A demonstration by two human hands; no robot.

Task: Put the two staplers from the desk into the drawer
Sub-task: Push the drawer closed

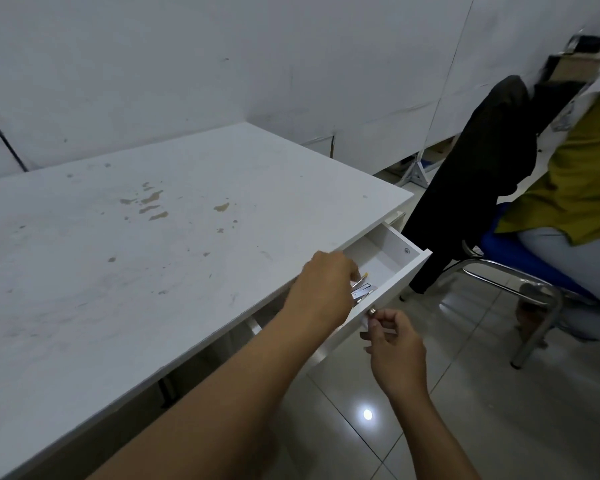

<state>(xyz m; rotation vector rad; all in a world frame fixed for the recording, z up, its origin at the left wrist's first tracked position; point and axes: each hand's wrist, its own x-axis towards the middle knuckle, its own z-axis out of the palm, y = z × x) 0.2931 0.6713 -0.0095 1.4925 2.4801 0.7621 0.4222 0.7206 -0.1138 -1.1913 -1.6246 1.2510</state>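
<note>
A white drawer (400, 275) stands pulled out under the right edge of the white desk (153, 237). My left hand (323, 289) reaches down into the drawer, fingers curled over metal stapler parts (362, 292) with a bit of yellow showing; most of the staplers are hidden by the hand, and I cannot tell whether it still grips one. My right hand (394, 348) pinches the small metal knob (372, 311) on the drawer front. No stapler lies on the desktop.
The desktop carries only brownish stains. A person in a yellow-green top sits on a blue metal-framed chair (534, 271) close to the right of the drawer, a dark jacket (475, 174) hanging over it. White partition walls stand behind; tiled floor lies below.
</note>
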